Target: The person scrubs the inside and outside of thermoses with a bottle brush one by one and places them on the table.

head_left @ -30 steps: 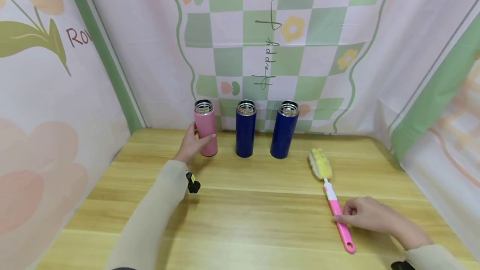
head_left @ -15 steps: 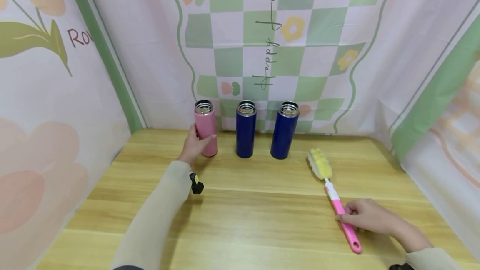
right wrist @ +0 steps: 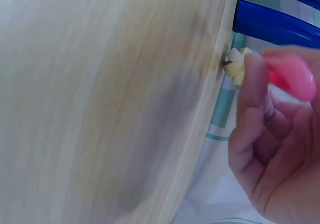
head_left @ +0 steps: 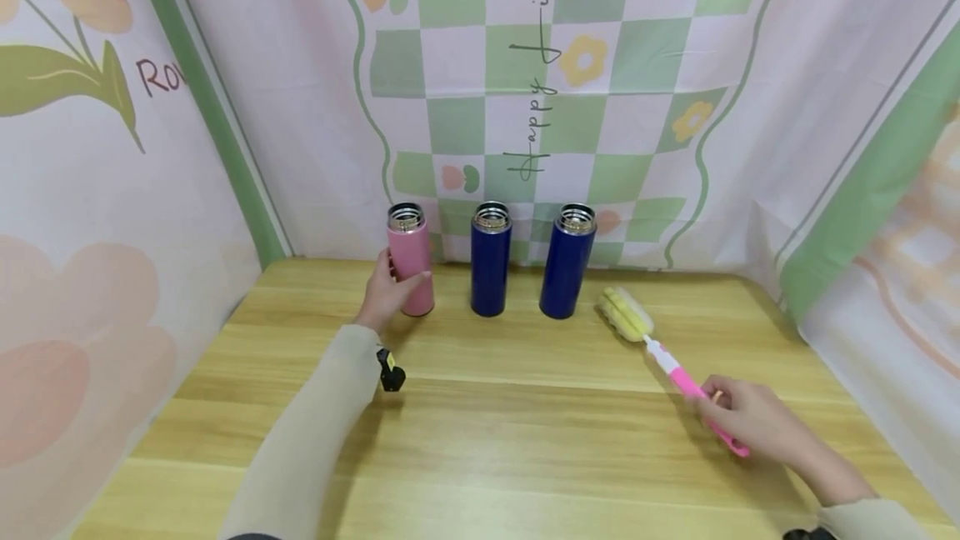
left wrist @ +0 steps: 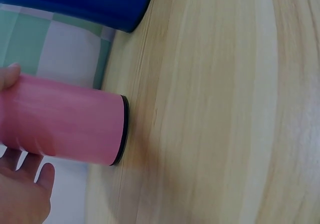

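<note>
My left hand [head_left: 384,297] is wrapped round the pink bottle [head_left: 409,257], an open-topped metal-necked flask that stands upright at the back left. In the left wrist view its black base [left wrist: 123,131] meets the table, with thumb and fingers on opposite sides of the body. On the right, my right hand [head_left: 759,423] pinches the pink handle of a bottle brush [head_left: 688,382]. The brush's yellow and white sponge head [head_left: 626,315] points up and left, towards the bottles. Seen from the right wrist, the handle's end [right wrist: 295,76] sticks out between thumb and fingers.
Two dark blue bottles, one in the middle [head_left: 491,273] and one further right [head_left: 567,269], stand uncapped in a row with the pink one. Behind them a patterned cloth [head_left: 517,65] hangs at the back edge of the wooden table [head_left: 480,440].
The brush has turned in my right hand: its head has swung left towards the blue bottles and its handle end right and up. The left hand and pink bottle have stayed about the same.
</note>
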A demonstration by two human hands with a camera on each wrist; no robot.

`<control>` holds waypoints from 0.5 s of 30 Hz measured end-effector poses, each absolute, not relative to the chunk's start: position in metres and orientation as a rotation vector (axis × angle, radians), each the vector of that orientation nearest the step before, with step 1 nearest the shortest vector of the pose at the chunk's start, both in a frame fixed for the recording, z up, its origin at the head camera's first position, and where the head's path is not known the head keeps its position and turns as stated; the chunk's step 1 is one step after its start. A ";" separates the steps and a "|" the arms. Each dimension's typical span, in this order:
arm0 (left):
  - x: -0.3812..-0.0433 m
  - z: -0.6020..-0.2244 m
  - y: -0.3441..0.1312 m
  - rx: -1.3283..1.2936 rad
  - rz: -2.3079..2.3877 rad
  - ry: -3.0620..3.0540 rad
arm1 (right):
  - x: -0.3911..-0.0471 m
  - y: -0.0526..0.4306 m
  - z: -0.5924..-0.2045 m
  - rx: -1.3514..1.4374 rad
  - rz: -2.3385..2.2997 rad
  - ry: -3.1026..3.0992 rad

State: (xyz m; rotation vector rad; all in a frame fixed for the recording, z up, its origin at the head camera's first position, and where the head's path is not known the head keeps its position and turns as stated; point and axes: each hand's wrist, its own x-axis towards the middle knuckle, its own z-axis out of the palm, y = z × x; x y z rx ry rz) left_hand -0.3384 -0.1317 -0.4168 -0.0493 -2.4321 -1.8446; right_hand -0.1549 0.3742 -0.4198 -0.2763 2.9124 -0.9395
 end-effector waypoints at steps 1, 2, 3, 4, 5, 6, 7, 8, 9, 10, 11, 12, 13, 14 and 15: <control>-0.338 -0.417 -0.132 -0.047 -1.847 -2.431 | -0.155 0.375 -0.420 -0.271 -0.924 2.946; -0.338 -0.416 -0.132 -0.046 -1.851 -2.432 | -0.155 0.375 -0.421 -0.264 -0.900 2.990; -0.338 -0.416 -0.132 -0.044 -1.855 -2.432 | -0.155 0.376 -0.422 -0.244 -0.874 3.034; -0.337 -0.416 -0.132 -0.043 -1.861 -2.431 | -0.155 0.376 -0.422 -0.212 -0.843 3.078; -0.337 -0.416 -0.132 -0.041 -1.864 -2.432 | -0.155 0.377 -0.423 -0.183 -0.822 3.114; -0.336 -0.416 -0.132 -0.037 -1.865 -2.432 | -0.156 0.378 -0.423 -0.161 -0.795 3.149; -0.336 -0.416 -0.131 -0.034 -1.866 -2.429 | -0.156 0.379 -0.422 -0.137 -0.786 3.164; -0.336 -0.416 -0.132 -0.033 -1.869 -2.427 | -0.157 0.380 -0.422 -0.125 -0.790 3.173; -0.335 -0.416 -0.132 -0.033 -1.870 -2.424 | -0.157 0.380 -0.421 -0.109 -0.790 3.180; -0.335 -0.415 -0.132 -0.033 -1.872 -2.420 | -0.158 0.381 -0.421 -0.099 -0.795 3.185; -0.335 -0.415 -0.132 -0.031 -1.873 -2.418 | -0.158 0.382 -0.420 -0.091 -0.807 3.192; -0.334 -0.415 -0.132 -0.030 -1.874 -2.415 | -0.158 0.383 -0.420 -0.080 -0.810 3.205; -0.334 -0.415 -0.132 -0.031 -1.875 -2.412 | -0.158 0.384 -0.420 -0.067 -0.821 3.218; -0.334 -0.415 -0.132 -0.033 -1.876 -2.409 | -0.158 0.385 -0.420 -0.052 -0.825 3.233; -0.333 -0.415 -0.132 -0.037 -1.874 -2.408 | -0.158 0.386 -0.419 -0.031 -0.827 3.250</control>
